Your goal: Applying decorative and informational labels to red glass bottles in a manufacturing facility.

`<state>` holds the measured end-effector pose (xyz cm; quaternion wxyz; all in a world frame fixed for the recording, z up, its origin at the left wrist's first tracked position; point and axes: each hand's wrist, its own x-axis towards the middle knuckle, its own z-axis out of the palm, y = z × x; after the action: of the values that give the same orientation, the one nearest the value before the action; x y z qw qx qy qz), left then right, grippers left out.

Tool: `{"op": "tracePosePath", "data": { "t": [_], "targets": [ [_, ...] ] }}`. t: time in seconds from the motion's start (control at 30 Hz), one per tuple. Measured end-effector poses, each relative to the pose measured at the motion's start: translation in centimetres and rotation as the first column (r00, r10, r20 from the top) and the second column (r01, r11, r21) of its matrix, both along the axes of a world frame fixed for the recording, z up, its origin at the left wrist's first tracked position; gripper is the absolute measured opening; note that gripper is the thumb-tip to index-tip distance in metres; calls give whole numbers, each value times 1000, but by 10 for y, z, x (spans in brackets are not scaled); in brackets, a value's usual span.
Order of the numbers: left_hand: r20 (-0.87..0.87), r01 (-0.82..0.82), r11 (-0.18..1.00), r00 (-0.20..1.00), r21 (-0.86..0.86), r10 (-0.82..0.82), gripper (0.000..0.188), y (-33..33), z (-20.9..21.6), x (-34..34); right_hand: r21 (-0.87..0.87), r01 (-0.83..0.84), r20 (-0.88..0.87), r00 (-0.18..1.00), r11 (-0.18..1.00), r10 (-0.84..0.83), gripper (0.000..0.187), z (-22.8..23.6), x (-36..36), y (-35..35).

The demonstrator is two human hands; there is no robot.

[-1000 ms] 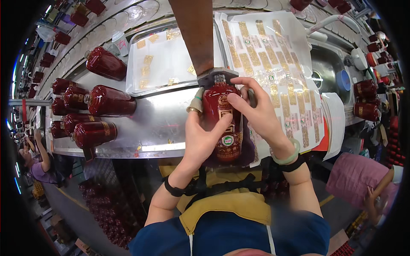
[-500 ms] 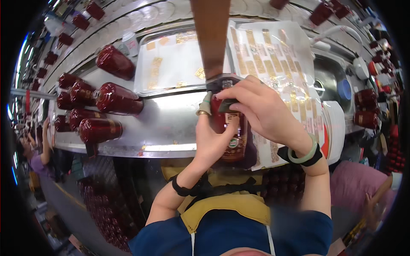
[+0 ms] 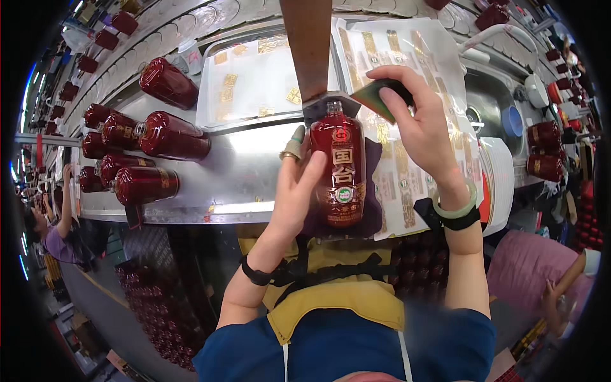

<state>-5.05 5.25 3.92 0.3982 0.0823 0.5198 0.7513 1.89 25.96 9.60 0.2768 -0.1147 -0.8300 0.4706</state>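
Observation:
A glossy dark red bottle [image 3: 342, 175] with gold lettering and a round green-and-white mark lies face up on a dark purple cloth [image 3: 374, 204], its neck pointing away from me. My left hand [image 3: 298, 188] grips the bottle's left side, thumb against the glass and a beige covering on one finger. Up and right of the bottle, my right hand [image 3: 417, 121] pinches a thin, flat, dark green scraper [image 3: 380, 97], held off the bottle above a sheet of gold decals [image 3: 401, 162].
A brown upright bar [image 3: 308, 51] stands just beyond the bottle's neck. Several red bottles [image 3: 173, 137] sit on the metal table at left, beside a white-lined tray [image 3: 254, 83] with loose gold pieces. A sink [image 3: 490, 105] and stacked white sheets [image 3: 499, 178] lie right; other people are at both sides.
My right hand has lifted the scraper off the bottle and moved right, uncovering the bottle's front. My left hand has shifted slightly left, with its thumb now at the bottle's edge.

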Motion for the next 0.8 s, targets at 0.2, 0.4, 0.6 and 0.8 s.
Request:
{"op": "tracePosePath", "data": {
  "t": [0.2,0.4,0.6,0.8],
  "targets": [
    [-58,113,993,992,29,-112,72,-13,-3,9,-465,57,280,956,884,86,67,-47,48,-44],
    [-121,83,996,989,18,-81,80,-10,-3,12,-607,62,199,977,792,76,86,-75,53,-65],
    [-209,100,995,973,-19,-102,78,-8,1,15,-542,26,180,980,840,86,68,-50,54,-39],
    [-209,84,992,973,-90,-101,82,-4,-2,20,254,-16,-25,999,967,23,29,-22,24,-23]
  ]
}}
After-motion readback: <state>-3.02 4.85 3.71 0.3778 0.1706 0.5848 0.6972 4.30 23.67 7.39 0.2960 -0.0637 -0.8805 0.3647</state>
